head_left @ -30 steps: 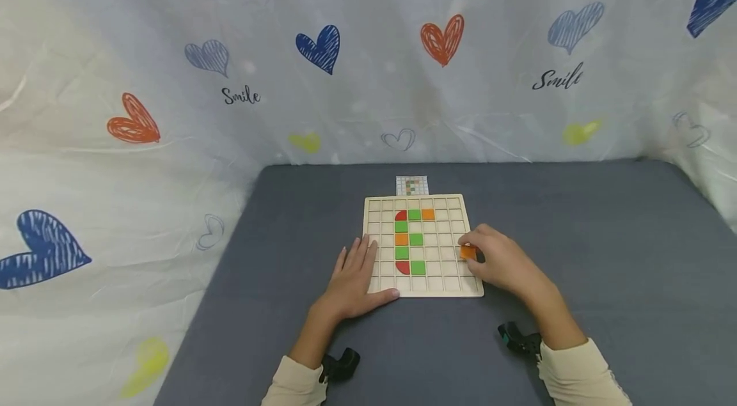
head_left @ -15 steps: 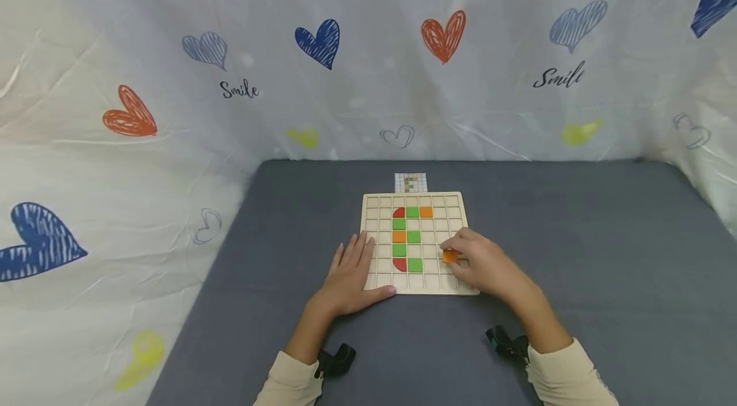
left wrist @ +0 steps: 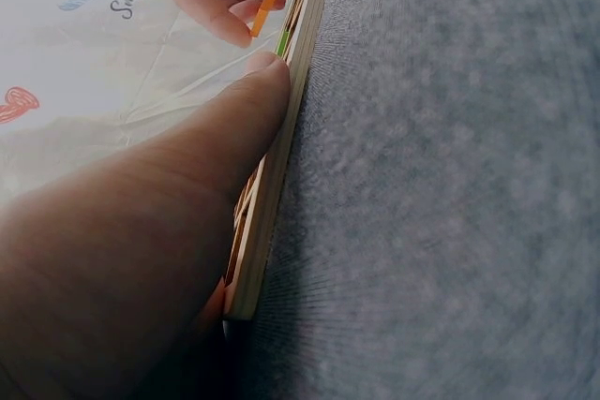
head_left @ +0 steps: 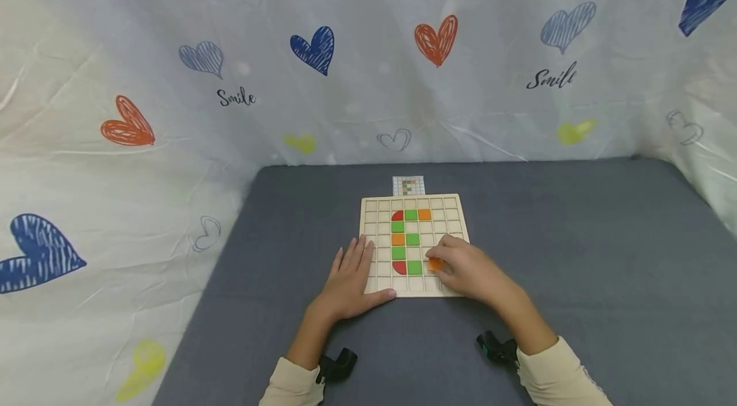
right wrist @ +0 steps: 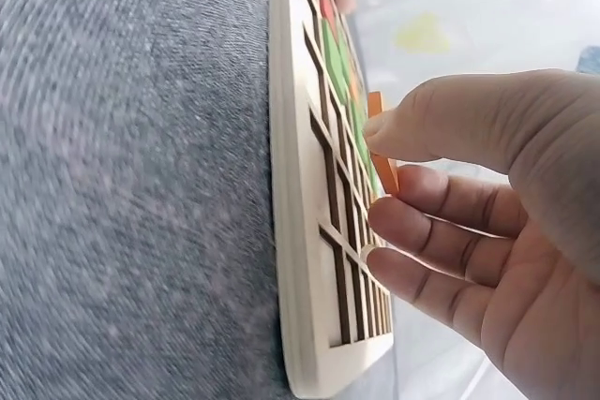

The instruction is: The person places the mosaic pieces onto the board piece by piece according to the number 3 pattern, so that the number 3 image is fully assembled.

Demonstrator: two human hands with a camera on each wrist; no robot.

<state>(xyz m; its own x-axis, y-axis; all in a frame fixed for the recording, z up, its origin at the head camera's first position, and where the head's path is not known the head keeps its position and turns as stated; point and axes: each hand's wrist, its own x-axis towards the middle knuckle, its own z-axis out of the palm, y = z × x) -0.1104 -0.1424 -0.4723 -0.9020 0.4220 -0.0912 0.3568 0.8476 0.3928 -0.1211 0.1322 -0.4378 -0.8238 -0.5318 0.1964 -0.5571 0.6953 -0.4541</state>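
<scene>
A wooden grid board point(head_left: 380, 284) lies on the dark grey table, with red, green and orange tiles set in its squares. Between thumb and fingers my right hand point(head_left: 469, 267) pinches an orange square tile point(head_left: 435, 264), close over the board and just right of the lowest green tile point(head_left: 414, 267). The right wrist view shows this orange tile point(right wrist: 382, 142) tilted, clear of the grid. My left hand point(head_left: 345, 281) rests flat on the board's left side, fingers straight, thumb along the near edge. In the left wrist view, the left thumb point(left wrist: 234, 119) lies over the board's rim.
A small printed pattern card point(head_left: 408, 185) lies against the board's far edge. Grey cloth point(head_left: 576, 233) covers the table around the board. Behind it hangs a white curtain point(head_left: 368, 99) with hearts on it. A black wrist device point(head_left: 338, 365) is strapped at each sleeve.
My right hand has carried the orange tile leftward from the board's right edge to beside the lowest green tile. The left hand stays in place on the board.
</scene>
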